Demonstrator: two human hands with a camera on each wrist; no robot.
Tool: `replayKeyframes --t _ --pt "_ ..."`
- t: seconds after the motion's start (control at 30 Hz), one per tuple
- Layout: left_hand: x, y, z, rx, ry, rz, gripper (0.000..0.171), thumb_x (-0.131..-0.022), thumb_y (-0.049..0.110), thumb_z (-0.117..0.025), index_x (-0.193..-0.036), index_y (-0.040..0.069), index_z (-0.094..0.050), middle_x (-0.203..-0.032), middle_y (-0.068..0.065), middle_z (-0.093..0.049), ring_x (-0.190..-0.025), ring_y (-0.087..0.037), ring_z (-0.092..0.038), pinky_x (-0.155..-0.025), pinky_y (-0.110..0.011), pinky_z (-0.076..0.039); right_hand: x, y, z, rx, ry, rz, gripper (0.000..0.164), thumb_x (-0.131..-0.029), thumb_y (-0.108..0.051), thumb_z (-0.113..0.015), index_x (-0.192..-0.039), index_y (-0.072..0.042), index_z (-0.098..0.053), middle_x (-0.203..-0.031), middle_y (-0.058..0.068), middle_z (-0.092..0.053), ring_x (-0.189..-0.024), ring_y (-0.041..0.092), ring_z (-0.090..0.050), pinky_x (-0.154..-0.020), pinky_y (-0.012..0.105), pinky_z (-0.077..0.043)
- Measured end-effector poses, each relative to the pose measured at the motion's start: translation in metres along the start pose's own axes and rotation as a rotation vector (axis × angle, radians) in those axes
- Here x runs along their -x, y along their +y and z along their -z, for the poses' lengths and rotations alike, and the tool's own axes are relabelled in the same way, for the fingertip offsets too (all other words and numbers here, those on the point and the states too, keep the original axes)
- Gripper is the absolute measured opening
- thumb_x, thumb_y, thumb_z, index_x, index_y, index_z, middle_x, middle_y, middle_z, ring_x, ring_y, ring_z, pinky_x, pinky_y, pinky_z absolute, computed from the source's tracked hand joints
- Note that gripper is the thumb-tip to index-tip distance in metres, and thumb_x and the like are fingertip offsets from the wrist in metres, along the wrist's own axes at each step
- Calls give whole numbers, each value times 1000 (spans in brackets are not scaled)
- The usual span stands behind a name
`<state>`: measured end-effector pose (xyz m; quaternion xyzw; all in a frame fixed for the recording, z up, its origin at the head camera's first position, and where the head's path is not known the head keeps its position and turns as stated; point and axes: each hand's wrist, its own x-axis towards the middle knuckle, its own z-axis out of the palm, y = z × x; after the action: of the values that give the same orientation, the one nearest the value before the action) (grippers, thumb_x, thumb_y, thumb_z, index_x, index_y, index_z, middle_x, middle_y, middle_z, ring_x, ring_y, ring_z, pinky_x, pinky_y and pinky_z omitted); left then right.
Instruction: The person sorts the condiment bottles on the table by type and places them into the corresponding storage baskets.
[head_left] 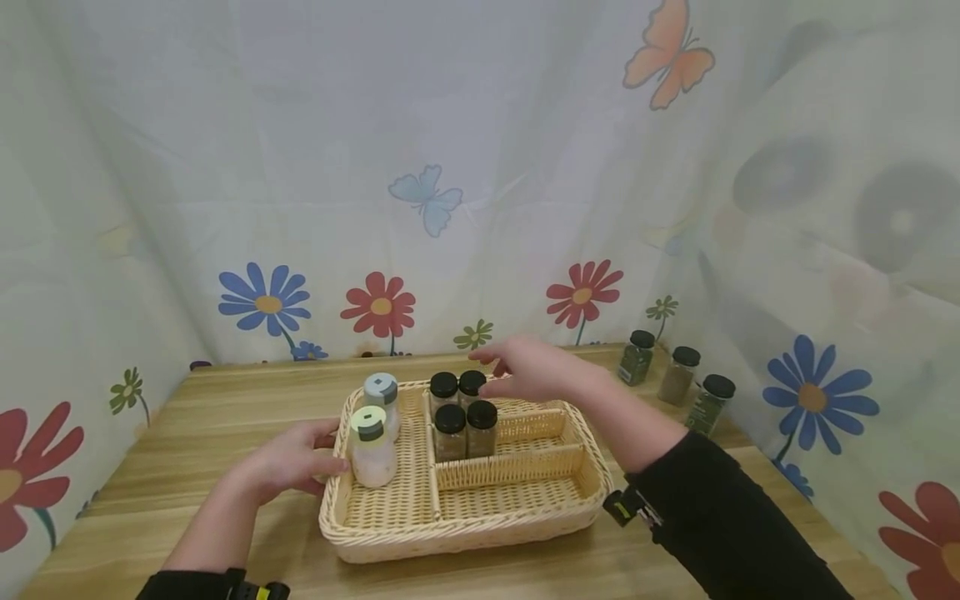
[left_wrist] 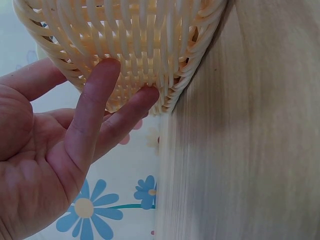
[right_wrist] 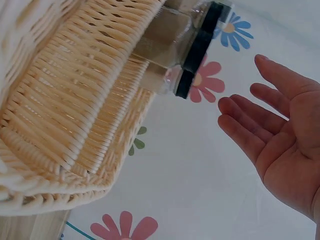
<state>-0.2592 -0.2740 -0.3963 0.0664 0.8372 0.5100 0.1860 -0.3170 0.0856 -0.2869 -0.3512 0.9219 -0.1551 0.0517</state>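
A woven wicker basket point(head_left: 517, 525) with compartments sits on the table. My left hand point(head_left: 296, 457) holds its left end, thumb at the rim and fingers point(left_wrist: 92, 107) against the outer wall. Two white bottles stand in the long left compartment, one with a yellow-green lid point(head_left: 373, 454) and one with a blue-grey lid point(head_left: 381, 392). Several black-capped spice jars point(head_left: 481, 429) are grouped just right of the divider, in the back and middle compartments. Over the back compartment hovers my right hand point(head_left: 528, 368), its fingers loosely extended and holding nothing; the right wrist view shows a gap between them and the jar caps.
Three more spice jars stand on the table at the right: one at the back point(head_left: 636, 358), a brownish one point(head_left: 678, 377) and a green-filled one point(head_left: 710, 406) nearer. The wood-grain table point(head_left: 180, 467) is enclosed by a flower-print curtain point(head_left: 322, 225).
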Motion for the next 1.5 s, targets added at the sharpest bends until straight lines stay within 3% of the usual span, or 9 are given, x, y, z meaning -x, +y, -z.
replayKeyframes --t 0.3,0.5,0.7,0.93,1.17,1.5 --pt "-2 -1 0 1 -3 3 81 -89 11 -71 -157 1 -29 -153 -35 -39 -113 -33 -67 -78 -51 -64 10 15 22 2 245 17 54 -94 -32 -70 -144 -15 -56 -145 5 -60 -130 29 -59 -109 49 -50" --pt "-2 0 0 -2 -1 8 80 -89 11 -71 -157 1 -29 -152 -35 -40 -111 -32 -68 -78 -50 -64 15 42 27 25 366 -39 56 -93 -31 -72 -143 -12 -56 -147 10 -58 -137 32 -54 -114 51 -45" --pt "-2 0 0 -1 2 7 81 -88 11 -71 -157 1 -29 -152 -35 -40 -111 -32 -68 -78 -51 -64 18 72 30 38 414 -121 54 -94 -32 -70 -142 -12 -57 -140 11 -63 -118 32 -64 -101 52 -54" --pt "-1 0 -1 10 1 3 81 -89 10 -71 -157 1 -28 -153 -35 -38 -114 -33 -67 -78 -50 -64 28 100 31 62 449 -221 56 -95 -31 -68 -144 -9 -54 -151 17 -51 -147 38 -37 -119 60 -36" --pt "-1 0 -1 19 2 1 81 -89 10 -71 -157 1 -29 -153 -35 -39 -113 -34 -67 -78 -50 -64 36 130 24 58 464 -336 63 -94 -28 -69 -150 -10 -45 -159 22 -36 -147 44 -32 -116 66 -36" --pt "1 1 -1 15 3 1 80 -88 10 -72 -157 2 -30 -153 -34 -40 -113 -33 -67 -78 -50 -64 54 161 21 77 396 -475 71 -96 -38 -63 -155 -6 -36 -164 28 -21 -149 51 -22 -117 70 -28"
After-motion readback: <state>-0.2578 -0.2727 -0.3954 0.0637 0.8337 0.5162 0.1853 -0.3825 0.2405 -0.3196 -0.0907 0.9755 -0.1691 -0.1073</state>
